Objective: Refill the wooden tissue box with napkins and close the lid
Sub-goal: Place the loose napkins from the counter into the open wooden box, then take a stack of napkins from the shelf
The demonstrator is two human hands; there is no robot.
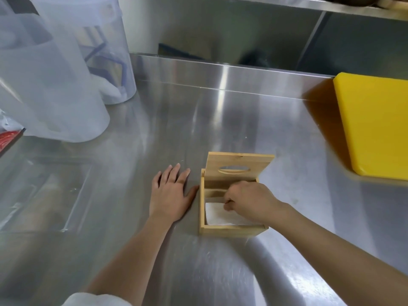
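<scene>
The wooden tissue box point(229, 229) stands on the steel counter with its lid point(239, 165) raised upright at the back; the lid has an oval slot. White napkins point(217, 214) lie inside the box. My right hand point(249, 200) reaches into the box from the right, fingers curled down onto the napkins. My left hand point(171, 193) rests flat on the counter just left of the box, fingers spread, thumb near the box's left wall.
Two large translucent plastic containers point(66, 69) stand at the back left. A yellow cutting board point(375, 124) lies at the right. A red packet point(8, 139) sits at the far left edge. A steel backsplash and shelf run behind.
</scene>
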